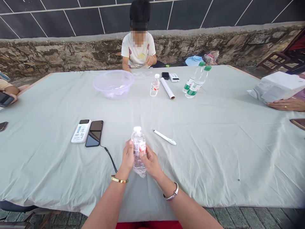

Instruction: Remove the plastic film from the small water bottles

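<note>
**Clear bottle (137, 148) held between left grip (128, 156) and right grip (152, 161)**

Far left of the grip, a co-worker's hand (13, 92) holds a dark handset (5, 99). Closer in, a white power bank (80, 135) lies on the cloth-covered desk (214, 143), just beside a black phone (94, 134) whose strap (111, 158) trails toward the left wrist. Beyond these, ahead and to the left of the grip, stands a translucent purple basin (105, 90).

The left grip, above a gold bracelet (119, 180), presses its fingers to the bottle's left side. The bottle is roughly upright, white cap on, and looks crumpled toward its base; whether it touches the desk, I cannot tell. The right grip, above a silver bracelet (172, 192), curls round the right side, thumb across the front by the label. Both are closed to the bottle's width.

Straight ahead, across the desk, sits a person in a patterned white shirt (139, 52). Slightly right of the grip, a smaller-looking capped bottle (154, 86) stands beside a white roll (167, 88); a slim white tool (164, 137) lies nearer. Farther right and ahead are two green-capped bottles (194, 87). At far right, another hand (284, 104) supports a white box (283, 83).
</note>
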